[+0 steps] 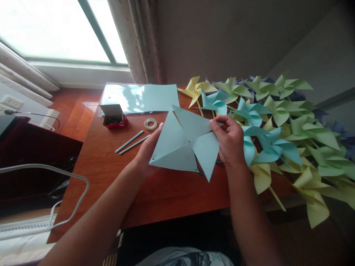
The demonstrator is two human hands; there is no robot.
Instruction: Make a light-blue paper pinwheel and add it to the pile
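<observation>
A light blue paper square (179, 142), slit from its corners toward a small hole in the middle, is held up over the table between both hands. My left hand (146, 153) supports it from behind at the left edge, with most of its fingers hidden by the paper. At the upper right, my right hand (229, 138) pinches one corner between thumb and fingers. Small holes show at some of the paper's tips. Behind the sheet, part of a pair of scissors (219, 161) peeks out; the paper and right hand cover the rest.
Two blue paper sticks (129, 141), a tape roll (150, 124) and an open small box (114, 121) of dark bits lie left on the wooden table (177, 201). A pack of blue paper (161, 96) sits behind. Many finished pinwheels (273, 146) crowd the right side.
</observation>
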